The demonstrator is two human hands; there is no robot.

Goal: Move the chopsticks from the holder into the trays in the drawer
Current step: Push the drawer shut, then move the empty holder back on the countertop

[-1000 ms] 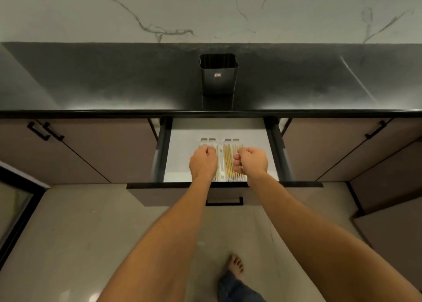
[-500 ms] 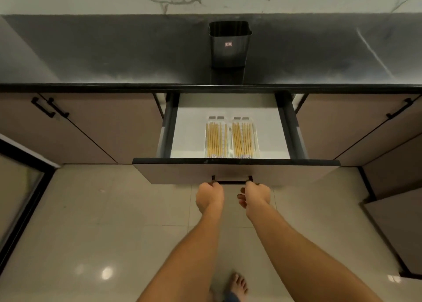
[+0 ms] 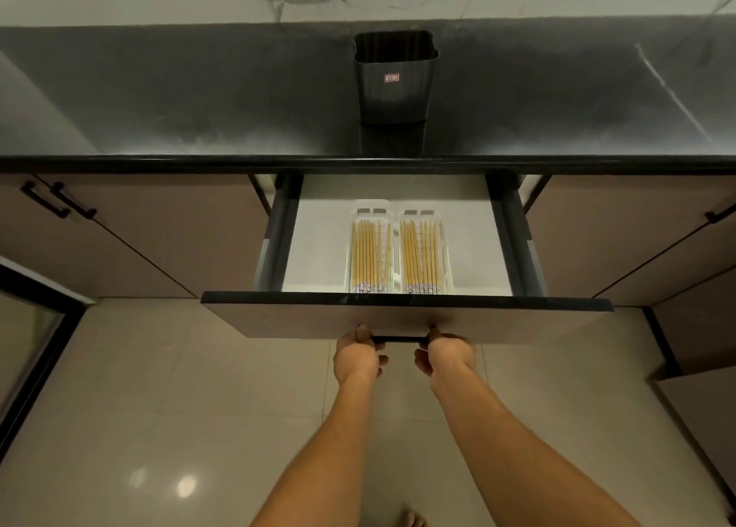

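Observation:
The drawer [image 3: 406,314] stands pulled out under the dark countertop. Inside it lie two clear trays side by side, the left tray [image 3: 352,247] and the right tray [image 3: 445,247], each filled with several yellow chopsticks [image 3: 368,255] lying lengthwise. The dark metal chopstick holder [image 3: 394,78] stands upright on the counter behind, and nothing shows above its rim. My left hand [image 3: 358,354] and my right hand [image 3: 448,354] are at the black drawer handle [image 3: 400,339], one at each end, with fingers curled round it from below.
The black countertop edge [image 3: 159,164] runs across above the drawer. Closed cabinet doors with black handles [image 3: 59,204] flank it on both sides. Below is pale tiled floor [image 3: 159,407], with my foot showing at the bottom edge.
My hands left the trays in the drawer, came down to the front panel and took hold of the handle. The view has shifted closer to the drawer.

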